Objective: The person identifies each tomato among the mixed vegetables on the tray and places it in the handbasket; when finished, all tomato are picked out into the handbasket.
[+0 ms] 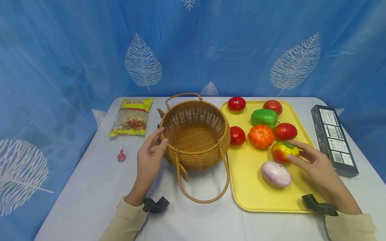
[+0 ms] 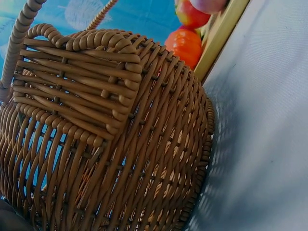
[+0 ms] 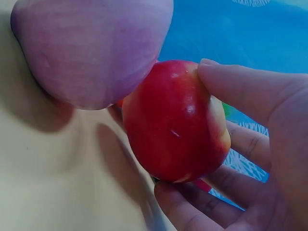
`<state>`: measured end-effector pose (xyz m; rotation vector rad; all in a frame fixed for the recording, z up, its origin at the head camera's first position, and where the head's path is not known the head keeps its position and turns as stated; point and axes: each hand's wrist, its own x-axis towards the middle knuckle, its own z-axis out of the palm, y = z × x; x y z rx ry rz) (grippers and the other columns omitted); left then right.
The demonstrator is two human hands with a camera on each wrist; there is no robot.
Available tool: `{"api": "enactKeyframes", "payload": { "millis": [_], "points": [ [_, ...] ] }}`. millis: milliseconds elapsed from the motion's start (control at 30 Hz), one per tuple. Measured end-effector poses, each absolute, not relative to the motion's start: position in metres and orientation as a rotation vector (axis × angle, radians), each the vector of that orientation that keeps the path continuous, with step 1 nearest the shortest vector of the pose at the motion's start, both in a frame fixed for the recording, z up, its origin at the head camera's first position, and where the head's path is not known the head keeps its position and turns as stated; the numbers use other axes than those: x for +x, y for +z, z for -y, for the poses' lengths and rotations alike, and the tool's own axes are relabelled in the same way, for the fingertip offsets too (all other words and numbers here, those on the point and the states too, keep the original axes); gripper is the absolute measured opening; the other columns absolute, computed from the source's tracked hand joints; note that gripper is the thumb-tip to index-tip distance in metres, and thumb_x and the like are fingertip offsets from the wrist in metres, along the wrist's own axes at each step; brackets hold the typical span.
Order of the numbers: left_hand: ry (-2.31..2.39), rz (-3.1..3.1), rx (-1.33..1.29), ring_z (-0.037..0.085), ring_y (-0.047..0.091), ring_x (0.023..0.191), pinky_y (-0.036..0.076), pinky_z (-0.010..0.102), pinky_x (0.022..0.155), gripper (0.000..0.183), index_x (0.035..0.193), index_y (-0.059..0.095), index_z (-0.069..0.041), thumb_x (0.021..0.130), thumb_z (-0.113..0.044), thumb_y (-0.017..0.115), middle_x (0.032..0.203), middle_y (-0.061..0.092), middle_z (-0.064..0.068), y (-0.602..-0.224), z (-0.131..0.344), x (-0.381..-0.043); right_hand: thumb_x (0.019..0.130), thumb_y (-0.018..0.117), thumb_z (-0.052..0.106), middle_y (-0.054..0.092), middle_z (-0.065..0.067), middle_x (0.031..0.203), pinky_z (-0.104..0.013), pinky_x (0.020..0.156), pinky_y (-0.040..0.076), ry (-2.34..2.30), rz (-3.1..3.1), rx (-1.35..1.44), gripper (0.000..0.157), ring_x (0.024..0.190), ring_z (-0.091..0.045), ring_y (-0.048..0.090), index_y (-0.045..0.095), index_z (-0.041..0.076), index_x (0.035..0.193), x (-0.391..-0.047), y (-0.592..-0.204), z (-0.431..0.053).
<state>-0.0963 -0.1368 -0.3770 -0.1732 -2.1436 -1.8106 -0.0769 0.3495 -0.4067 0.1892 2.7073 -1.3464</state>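
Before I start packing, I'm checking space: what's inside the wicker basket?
Inside the wicker basket, the head view shows the woven bottom and far inner wall, with no item on what shows. The near rim hides the near inner wall.

The right grip (image 1: 321, 167) has 1 red-yellow fruit (image 1: 283, 152); beneath, 1 tray (image 1: 256, 197); leftward, 4 red fruits (image 1: 237, 136), 1 pumpkin (image 1: 261, 136), 1 pepper (image 1: 263, 117), 1 onion (image 1: 275, 174), 1 basket (image 1: 197, 152), 1 packet (image 1: 131, 117), 1 lollipop (image 1: 121, 156); rightward, 1 box (image 1: 334, 140).
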Motion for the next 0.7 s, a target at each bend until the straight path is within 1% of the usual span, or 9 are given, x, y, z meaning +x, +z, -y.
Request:
{"api": "enactKeyframes", "payload": {
  "millis": [167, 200, 233, 300, 400, 433, 467, 533, 700],
  "points": [
    [-1.801, 2.145, -0.183, 0.002, 0.026, 0.045, 0.022, 0.022, 0.041, 0.038, 0.14, 0.061, -0.007, 0.102, -0.009, 0.064, 0.052, 0.032, -0.006, -0.364, 0.133, -0.089, 0.1, 0.062, 0.051, 0.029, -0.018, 0.163, -0.07, 0.101, 0.038, -1.324, -2.73, 0.219, 0.066, 0.142, -0.051, 0.031, 0.039, 0.032, 0.159, -0.077, -0.405, -0.35],
    [-1.798, 2.141, -0.192, 0.002, 0.026, 0.044, 0.022, 0.023, 0.041, 0.039, 0.14, 0.061, -0.009, 0.102, -0.01, 0.065, 0.052, 0.031, -0.006, -0.367, 0.134, -0.091, 0.099, 0.062, 0.051, 0.029, -0.017, 0.163, -0.061, 0.104, 0.042, -1.322, -2.734, 0.226, 0.066, 0.142, -0.05, 0.031, 0.039, 0.033, 0.158, -0.077, -0.404, -0.349],
    [-1.793, 2.136, -0.2, 0.003, 0.026, 0.044, 0.022, 0.023, 0.04, 0.039, 0.141, 0.062, -0.01, 0.102, -0.011, 0.065, 0.052, 0.031, -0.005, -0.37, 0.135, -0.093, 0.1, 0.062, 0.051, 0.027, -0.018, 0.164, -0.063, 0.104, 0.041, -1.343, -2.73, 0.224, 0.066, 0.143, -0.051, 0.03, 0.039, 0.033, 0.159, -0.077, -0.404, -0.349],
    [-1.783, 2.131, -0.209, 0.004, 0.026, 0.043, 0.022, 0.024, 0.04, 0.04, 0.141, 0.062, -0.014, 0.102, -0.012, 0.065, 0.051, 0.031, -0.004, -0.378, 0.138, -0.097, 0.1, 0.062, 0.05, 0.026, -0.017, 0.164, -0.058, 0.105, 0.043, -1.352, -2.739, 0.231, 0.066, 0.143, -0.051, 0.029, 0.039, 0.033, 0.158, -0.078, -0.402, -0.348],
    [-1.78, 2.128, -0.217, 0.005, 0.025, 0.042, 0.021, 0.024, 0.039, 0.041, 0.142, 0.061, -0.015, 0.102, -0.012, 0.065, 0.05, 0.031, -0.003, -0.388, 0.142, -0.103, 0.1, 0.064, 0.048, 0.029, -0.015, 0.164, -0.025, 0.102, 0.045, -1.369, -2.768, 0.227, 0.065, 0.144, -0.049, 0.029, 0.04, 0.033, 0.158, -0.077, -0.398, -0.345],
    [-1.778, 2.13, -0.215, 0.004, 0.025, 0.042, 0.021, 0.024, 0.039, 0.041, 0.142, 0.06, -0.013, 0.102, -0.011, 0.065, 0.05, 0.031, -0.004, -0.388, 0.142, -0.102, 0.1, 0.065, 0.046, 0.031, -0.015, 0.163, -0.023, 0.104, 0.043, -1.381, -2.787, 0.213, 0.064, 0.144, -0.047, 0.03, 0.041, 0.032, 0.157, -0.077, -0.396, -0.343],
    [-1.775, 2.132, -0.211, 0.004, 0.025, 0.042, 0.021, 0.024, 0.039, 0.041, 0.142, 0.06, -0.012, 0.102, -0.009, 0.064, 0.05, 0.031, -0.004, -0.387, 0.141, -0.102, 0.099, 0.066, 0.045, 0.033, -0.014, 0.162, -0.014, 0.097, 0.042, -1.383, -2.812, 0.202, 0.063, 0.144, -0.043, 0.032, 0.043, 0.031, 0.157, -0.077, -0.394, -0.341],
    [-1.768, 2.136, -0.207, 0.003, 0.025, 0.043, 0.02, 0.024, 0.04, 0.04, 0.142, 0.06, -0.01, 0.102, -0.008, 0.064, 0.051, 0.031, -0.005, -0.385, 0.14, -0.101, 0.099, 0.068, 0.04, 0.038, -0.012, 0.159, -0.003, 0.087, 0.037, -1.408, -2.858, 0.167, 0.061, 0.142, -0.033, 0.037, 0.046, 0.03, 0.155, -0.077, -0.388, -0.336],
    [-1.76, 2.14, -0.201, 0.002, 0.025, 0.043, 0.021, 0.023, 0.04, 0.039, 0.141, 0.061, -0.009, 0.102, -0.007, 0.063, 0.05, 0.031, -0.005, -0.377, 0.136, -0.096, 0.097, 0.073, 0.031, 0.047, -0.003, 0.149, -0.003, 0.084, 0.041, -1.486, -2.916, 0.091, 0.057, 0.126, -0.008, 0.045, 0.053, 0.025, 0.15, -0.078, -0.369, -0.323]
  ]
}}
